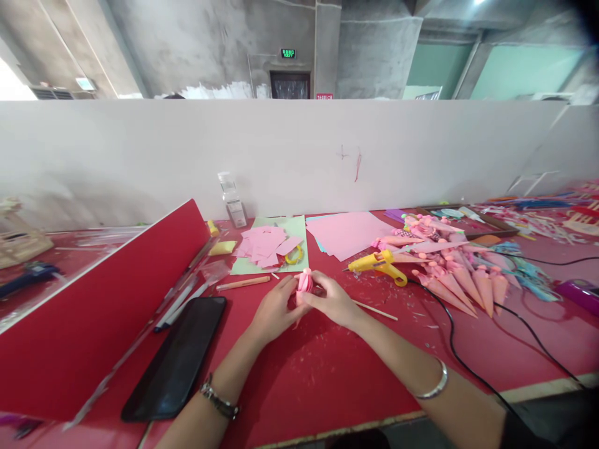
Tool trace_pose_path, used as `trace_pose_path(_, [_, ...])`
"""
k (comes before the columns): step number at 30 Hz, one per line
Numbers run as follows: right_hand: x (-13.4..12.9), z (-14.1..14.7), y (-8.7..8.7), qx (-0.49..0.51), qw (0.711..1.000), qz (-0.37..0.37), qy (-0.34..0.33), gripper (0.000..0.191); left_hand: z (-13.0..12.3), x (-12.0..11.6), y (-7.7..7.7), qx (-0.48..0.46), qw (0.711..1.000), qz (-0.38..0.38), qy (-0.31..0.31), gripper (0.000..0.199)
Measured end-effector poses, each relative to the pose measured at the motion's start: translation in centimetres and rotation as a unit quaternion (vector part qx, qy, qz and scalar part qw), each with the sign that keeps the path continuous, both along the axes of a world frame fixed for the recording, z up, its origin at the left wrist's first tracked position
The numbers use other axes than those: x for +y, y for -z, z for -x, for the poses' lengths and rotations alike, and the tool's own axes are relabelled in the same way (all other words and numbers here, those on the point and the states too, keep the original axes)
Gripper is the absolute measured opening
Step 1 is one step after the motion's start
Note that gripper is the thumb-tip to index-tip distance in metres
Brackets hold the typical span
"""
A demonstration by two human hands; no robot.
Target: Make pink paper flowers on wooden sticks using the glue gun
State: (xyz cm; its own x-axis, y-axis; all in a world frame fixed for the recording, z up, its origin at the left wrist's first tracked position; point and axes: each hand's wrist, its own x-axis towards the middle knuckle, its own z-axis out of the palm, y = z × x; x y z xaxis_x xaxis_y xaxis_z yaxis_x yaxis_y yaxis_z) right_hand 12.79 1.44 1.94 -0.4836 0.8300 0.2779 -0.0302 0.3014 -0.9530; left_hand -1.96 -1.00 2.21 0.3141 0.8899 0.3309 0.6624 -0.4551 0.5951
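Observation:
Between both hands, above the red tabletop [299, 386], is a small pink paper cone piece [305, 282] with swirled strips and a round tip on top. My left hand [277, 308] grips it from the left, fingers curled round its side. From the right, my right hand [334, 300] pinches it between thumb and fingers. Its lower part is mostly hidden by the fingers. A thin wooden stick [375, 310] lies just right of my right hand. Beyond the hands, pink paper pieces [266, 245] lie on a light green sheet [248, 267] beside a yellow ring-shaped item [294, 254].
A yellow glue gun [380, 265] with a black cord [452, 330] lies at right, by a pile of pink paper cones [461, 284]. Pink sheets [346, 232] lie behind. At left are a black phone [175, 358], pens [180, 305] and a red upright board [112, 312].

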Motion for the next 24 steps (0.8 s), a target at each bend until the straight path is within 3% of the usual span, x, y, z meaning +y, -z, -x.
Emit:
trace_pose_path(3, [0.5,-0.2,0.0,0.013,0.999,0.018,0.024,0.026,-0.1,-0.1,-0.1,-0.027,1.000,0.013,0.004,0.023])
trace_pose_path(6, [1.1,-0.6,0.3,0.014,0.999,0.032,0.036,0.024,0.1,0.2,0.2,-0.067,0.997,0.015,-0.035,0.022])
trace_pose_path(9, [1.2,-0.8,1.0,-0.060,0.996,0.044,0.041,0.038,0.4,0.7,0.7,-0.087,0.994,0.000,-0.071,0.022])
trace_pose_path(12, [0.8,-0.9,1.6,-0.196,0.975,-0.027,0.104,0.063,0.5,1.0,1.0,-0.091,0.992,0.005,-0.084,0.026])
trace_pose_path(16, [0.2,-0.9,1.3,-0.322,0.924,-0.124,0.165,0.063,0.3,0.9,0.8,-0.106,0.990,0.036,-0.083,0.034])
trace_pose_path(20, [-0.1,-0.7,0.2,-0.241,0.941,-0.162,0.175,0.046,0.3,0.4,0.4,-0.058,0.996,0.007,-0.064,0.037])
trace_pose_path(24, [-0.4,-0.3,-0.5,-0.118,0.969,-0.195,0.091,0.027,0.3,0.1,0.3,-0.042,0.998,0.002,-0.041,0.035])
